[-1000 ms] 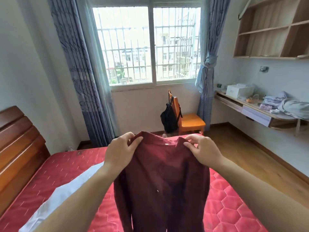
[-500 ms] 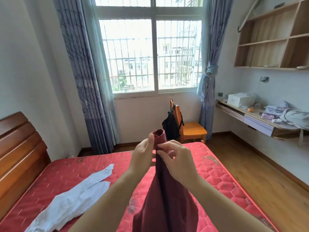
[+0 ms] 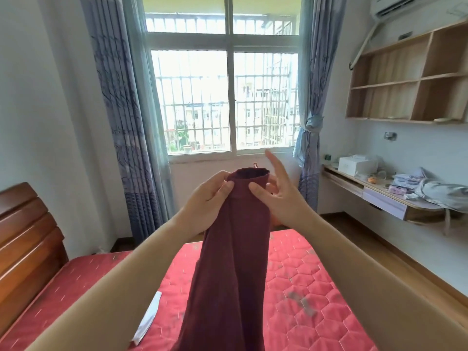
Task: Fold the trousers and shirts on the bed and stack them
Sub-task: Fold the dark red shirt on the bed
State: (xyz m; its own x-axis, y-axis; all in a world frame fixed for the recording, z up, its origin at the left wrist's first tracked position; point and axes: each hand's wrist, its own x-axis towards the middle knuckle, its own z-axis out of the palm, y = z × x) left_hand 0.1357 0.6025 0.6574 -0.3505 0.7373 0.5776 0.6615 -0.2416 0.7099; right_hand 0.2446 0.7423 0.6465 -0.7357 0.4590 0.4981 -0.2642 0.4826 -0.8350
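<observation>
Raised higher than before: top hem of maroon garment [image 3: 228, 262] pinched by left hand [image 3: 207, 196], only thumbed by splayed right hand [image 3: 276, 191]; long axis vertical, trailing toward bed [image 3: 316, 274].

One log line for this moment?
left hand grips maroon garment top | right hand thumb touching, fingers spread | white cloth on bed

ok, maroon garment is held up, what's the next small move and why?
Probably close the right hand on the top hem of the maroon garment. Only its thumb touches the cloth, fingers splayed, so the left hand alone has a grip while the garment hangs over the bed.
</observation>
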